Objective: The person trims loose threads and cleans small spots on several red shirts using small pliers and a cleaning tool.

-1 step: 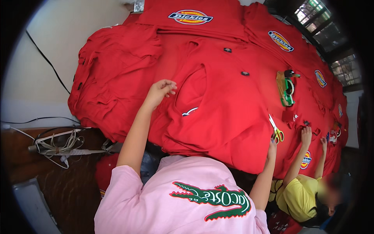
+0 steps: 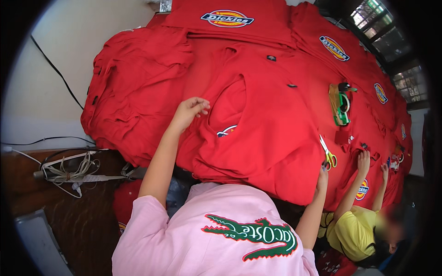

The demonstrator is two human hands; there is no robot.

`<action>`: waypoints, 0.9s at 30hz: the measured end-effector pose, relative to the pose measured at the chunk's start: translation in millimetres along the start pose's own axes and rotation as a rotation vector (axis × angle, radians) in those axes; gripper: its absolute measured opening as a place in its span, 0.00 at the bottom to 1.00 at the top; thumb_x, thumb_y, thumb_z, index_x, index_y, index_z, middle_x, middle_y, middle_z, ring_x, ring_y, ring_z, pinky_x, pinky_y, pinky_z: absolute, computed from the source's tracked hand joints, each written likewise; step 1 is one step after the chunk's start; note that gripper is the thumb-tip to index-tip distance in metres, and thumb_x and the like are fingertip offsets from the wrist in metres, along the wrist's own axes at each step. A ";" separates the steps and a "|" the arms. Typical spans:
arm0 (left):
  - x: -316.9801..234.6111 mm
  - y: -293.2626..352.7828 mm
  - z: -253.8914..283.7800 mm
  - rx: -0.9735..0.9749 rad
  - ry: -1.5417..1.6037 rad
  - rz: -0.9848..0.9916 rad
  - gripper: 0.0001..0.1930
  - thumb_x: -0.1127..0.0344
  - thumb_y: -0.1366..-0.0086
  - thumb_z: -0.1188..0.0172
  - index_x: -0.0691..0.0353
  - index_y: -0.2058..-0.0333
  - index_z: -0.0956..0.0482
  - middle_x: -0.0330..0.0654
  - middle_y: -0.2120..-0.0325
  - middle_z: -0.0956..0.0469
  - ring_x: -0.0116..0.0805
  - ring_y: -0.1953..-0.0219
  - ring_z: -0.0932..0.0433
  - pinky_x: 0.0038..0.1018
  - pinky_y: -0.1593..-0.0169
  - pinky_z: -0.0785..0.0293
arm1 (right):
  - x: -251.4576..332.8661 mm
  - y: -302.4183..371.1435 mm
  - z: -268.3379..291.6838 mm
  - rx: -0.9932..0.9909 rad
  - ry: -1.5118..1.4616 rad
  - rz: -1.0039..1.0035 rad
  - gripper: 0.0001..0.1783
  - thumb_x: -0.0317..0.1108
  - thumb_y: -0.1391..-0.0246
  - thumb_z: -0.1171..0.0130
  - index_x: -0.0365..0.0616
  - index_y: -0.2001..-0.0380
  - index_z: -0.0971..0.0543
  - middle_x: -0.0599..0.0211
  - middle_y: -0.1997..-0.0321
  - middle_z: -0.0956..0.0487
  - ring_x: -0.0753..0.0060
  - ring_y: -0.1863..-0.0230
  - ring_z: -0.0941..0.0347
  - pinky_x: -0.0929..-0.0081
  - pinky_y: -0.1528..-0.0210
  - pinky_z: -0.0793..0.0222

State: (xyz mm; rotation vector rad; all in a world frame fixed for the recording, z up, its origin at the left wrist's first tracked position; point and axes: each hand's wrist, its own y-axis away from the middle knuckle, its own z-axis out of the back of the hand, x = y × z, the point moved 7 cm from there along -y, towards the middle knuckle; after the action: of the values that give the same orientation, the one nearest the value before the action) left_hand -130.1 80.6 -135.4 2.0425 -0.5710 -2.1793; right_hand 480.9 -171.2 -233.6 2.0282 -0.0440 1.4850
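A red shirt (image 2: 271, 138) lies spread before me, its rounded opening gaping toward the left. Part of a printed patch (image 2: 227, 131) shows inside that opening; fabric hides the remainder. At the shirt's left edge, beside the opening, my left hand (image 2: 193, 109) has its fingers bent together on the cloth. My right hand (image 2: 322, 178) is closed at the shirt's right edge, with its fingers partly hidden by the fabric. Just above that hand lie scissors (image 2: 328, 154) with yellow handles.
A crumpled heap of red garments (image 2: 133, 87) lies left; folded red shirts (image 2: 230, 34) are stacked at the back. A green tape dispenser (image 2: 340, 106) sits right. Beyond it, a co-worker in yellow (image 2: 354, 232) reaches onto the table. Tangled cables (image 2: 76, 170) hang at lower left.
The shirt's opening gapes slightly wider, baring more of the patch inside. A small dark label on the cloth behind appears flatter. Both hands keep nearly the same places.
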 end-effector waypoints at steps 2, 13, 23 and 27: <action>23.0 25.2 8.5 -0.034 0.000 0.029 0.10 0.64 0.27 0.40 0.62 0.54 0.16 0.37 0.60 0.14 0.22 0.61 0.18 0.17 0.60 0.29 | 5.1 15.9 -25.4 0.029 -0.101 -0.038 0.16 0.36 0.31 0.43 0.39 0.46 0.21 0.64 0.48 0.17 0.72 0.51 0.18 0.75 0.48 0.21; 3.3 71.4 -60.7 0.196 -0.688 -0.196 0.14 0.64 0.38 0.30 0.59 0.54 0.14 0.40 0.57 0.15 0.33 0.52 0.20 0.31 0.44 0.29 | 17.1 35.8 -80.2 -0.022 0.209 -0.160 0.17 0.42 0.32 0.40 0.40 0.50 0.19 0.69 0.50 0.17 0.74 0.50 0.22 0.73 0.43 0.28; -1.7 82.1 -55.7 0.350 -0.797 -0.252 0.19 0.58 0.48 0.24 0.61 0.61 0.16 0.41 0.52 0.18 0.37 0.38 0.27 0.50 0.24 0.63 | 30.2 46.6 -51.0 -0.097 -0.063 -0.127 0.04 0.33 0.33 0.38 0.49 0.57 0.20 0.70 0.60 0.16 0.76 0.62 0.19 0.76 0.57 0.22; -16.4 81.9 -56.3 0.331 -0.747 -0.230 0.19 0.59 0.47 0.24 0.62 0.59 0.16 0.43 0.54 0.17 0.37 0.40 0.25 0.51 0.22 0.68 | 26.6 44.6 -30.4 -0.123 -0.014 -0.072 0.07 0.37 0.32 0.39 0.48 0.56 0.19 0.69 0.57 0.16 0.76 0.57 0.20 0.74 0.53 0.24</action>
State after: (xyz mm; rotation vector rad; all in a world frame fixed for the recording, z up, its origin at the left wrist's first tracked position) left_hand -88.1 -1.1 -94.2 1.3881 -0.8358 -3.1751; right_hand 448.2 -183.7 -184.7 1.9222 -0.0658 1.3895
